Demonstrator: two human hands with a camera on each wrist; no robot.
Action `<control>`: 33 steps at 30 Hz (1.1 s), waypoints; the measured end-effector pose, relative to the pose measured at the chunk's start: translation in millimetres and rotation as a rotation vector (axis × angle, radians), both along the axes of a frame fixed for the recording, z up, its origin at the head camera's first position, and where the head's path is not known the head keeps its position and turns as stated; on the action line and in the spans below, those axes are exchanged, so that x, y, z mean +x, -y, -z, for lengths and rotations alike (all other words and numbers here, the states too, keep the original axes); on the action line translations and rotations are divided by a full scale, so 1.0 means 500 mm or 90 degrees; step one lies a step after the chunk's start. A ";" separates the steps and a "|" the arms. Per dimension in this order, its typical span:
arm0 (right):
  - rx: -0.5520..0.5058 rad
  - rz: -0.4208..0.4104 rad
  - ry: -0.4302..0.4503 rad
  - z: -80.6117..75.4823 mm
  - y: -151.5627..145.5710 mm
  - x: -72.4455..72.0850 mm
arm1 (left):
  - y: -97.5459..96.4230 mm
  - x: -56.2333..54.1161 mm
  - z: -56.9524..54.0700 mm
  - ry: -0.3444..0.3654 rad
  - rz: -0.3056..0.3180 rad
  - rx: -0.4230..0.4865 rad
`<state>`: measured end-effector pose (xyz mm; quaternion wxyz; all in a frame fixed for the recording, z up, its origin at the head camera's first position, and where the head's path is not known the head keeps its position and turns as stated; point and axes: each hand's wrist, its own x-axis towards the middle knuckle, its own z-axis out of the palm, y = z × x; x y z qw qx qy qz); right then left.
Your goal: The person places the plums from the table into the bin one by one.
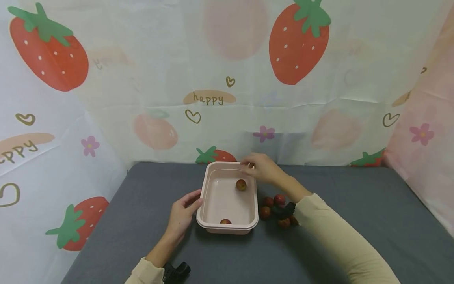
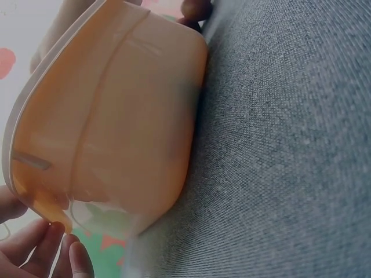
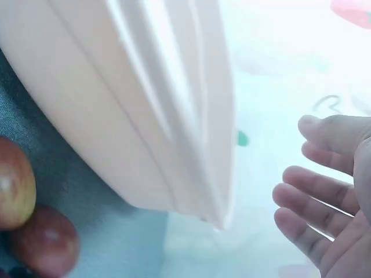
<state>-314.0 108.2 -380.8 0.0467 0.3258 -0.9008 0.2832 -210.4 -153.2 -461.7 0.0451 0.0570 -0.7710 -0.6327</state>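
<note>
A pale pink rectangular plastic box [image 1: 227, 201] stands on the grey cloth. Inside it lie a reddish-brown plum-like fruit [image 1: 241, 185] toward the far right and another fruit [image 1: 225, 221] by the near wall, partly hidden by the rim. My left hand [image 1: 182, 215] grips the box's left rim, thumb on top; in the left wrist view its fingertips [image 2: 53, 231] curl under the edge. Over the far right corner hovers my right hand [image 1: 262, 169]. The right wrist view shows its fingers [image 3: 298, 200] loosely spread, with nothing held.
Several red fruits [image 1: 268, 202] lie to the right of the box, partly hidden under the right wrist's black camera mount [image 1: 283, 211]. A strawberry-printed curtain [image 1: 227, 130] hangs behind the table's back edge.
</note>
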 end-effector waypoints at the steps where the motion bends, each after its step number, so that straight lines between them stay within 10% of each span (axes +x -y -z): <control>1: -0.010 0.002 -0.005 -0.004 -0.008 0.004 | 0.000 0.000 0.000 -0.001 0.000 0.000; 12: -0.064 0.053 0.018 -0.030 -0.128 0.080 | 0.001 0.001 0.001 -0.006 0.004 0.007; 33: -0.039 0.156 0.074 0.057 -0.309 0.186 | -0.001 0.005 0.003 -0.008 -0.008 0.009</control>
